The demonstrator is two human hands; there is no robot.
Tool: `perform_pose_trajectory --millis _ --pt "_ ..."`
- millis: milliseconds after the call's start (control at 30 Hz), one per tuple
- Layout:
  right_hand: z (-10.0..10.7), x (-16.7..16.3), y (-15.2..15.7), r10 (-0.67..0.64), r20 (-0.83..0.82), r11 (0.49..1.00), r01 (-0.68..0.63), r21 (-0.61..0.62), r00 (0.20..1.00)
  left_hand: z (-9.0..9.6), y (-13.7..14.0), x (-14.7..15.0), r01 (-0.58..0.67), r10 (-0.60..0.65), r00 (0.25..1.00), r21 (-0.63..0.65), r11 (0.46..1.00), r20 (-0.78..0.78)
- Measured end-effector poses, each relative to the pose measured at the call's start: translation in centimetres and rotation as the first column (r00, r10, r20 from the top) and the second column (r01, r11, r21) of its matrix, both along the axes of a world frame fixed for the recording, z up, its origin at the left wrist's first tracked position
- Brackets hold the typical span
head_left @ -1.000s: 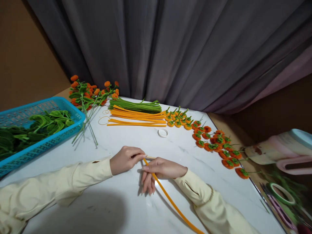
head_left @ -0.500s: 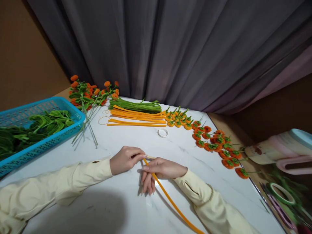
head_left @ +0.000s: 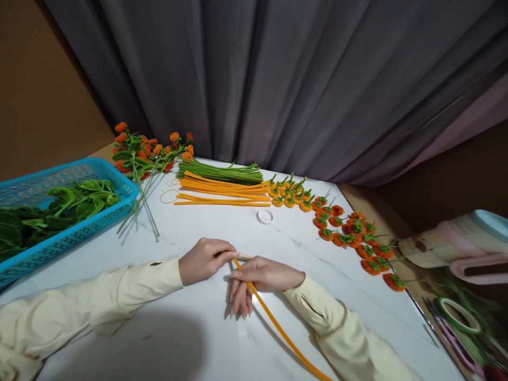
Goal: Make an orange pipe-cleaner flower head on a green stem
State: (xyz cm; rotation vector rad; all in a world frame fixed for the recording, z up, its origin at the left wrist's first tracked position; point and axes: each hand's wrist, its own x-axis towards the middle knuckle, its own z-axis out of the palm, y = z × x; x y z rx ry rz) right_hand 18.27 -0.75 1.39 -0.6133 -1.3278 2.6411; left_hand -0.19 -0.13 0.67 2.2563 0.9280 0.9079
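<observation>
Reference piece: white ring point(head_left: 265, 216), laid flat on the table point(head_left: 222, 227).

Blue basket point(head_left: 93, 225): placed far left of the ring; green leaves point(head_left: 65, 206) are held loose inside, the raised walls presumably preventing scatter.

Orange flowers point(head_left: 143, 148), one bunch: laid left of and beyond the ring, bare stems turned to the near side, perhaps for easy lifting.

Left hand point(head_left: 206, 259): nearer than the ring, to its left; the end of a yellow strip point(head_left: 278, 323) is pinched between thumb and fingertips, seemingly steadied against a thin pale stick point(head_left: 246, 256).

Green strips point(head_left: 222, 173) and yellow strips point(head_left: 222, 186): laid lengthwise beyond and left of the ring, apparently sorted by colour.

Right hand point(head_left: 273, 272): directly nearer than the ring; the strip is pressed under the thumb, likely for guidance, the lower fingers being left loose. Whether the stick is gripped here cannot be told. The strip's tail is trailed nearer and rightward.

Yellow flower heads point(head_left: 291, 191), then orange flower heads point(head_left: 353, 227): ranged right of the ring, mostly stems upward, presumably for stable resting.

Jug point(head_left: 436, 238) and tape roll point(head_left: 458, 316): placed far right of the ring.
</observation>
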Motion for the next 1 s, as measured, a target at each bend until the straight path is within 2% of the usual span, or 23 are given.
perform_pose_trajectory --millis 1000 --pt "-0.17 0.04 0.01 0.008 -0.014 1.0 -0.008 0.003 1.0 -0.16 0.06 0.0 0.01 -0.01 1.0 0.012 1.0 0.002"
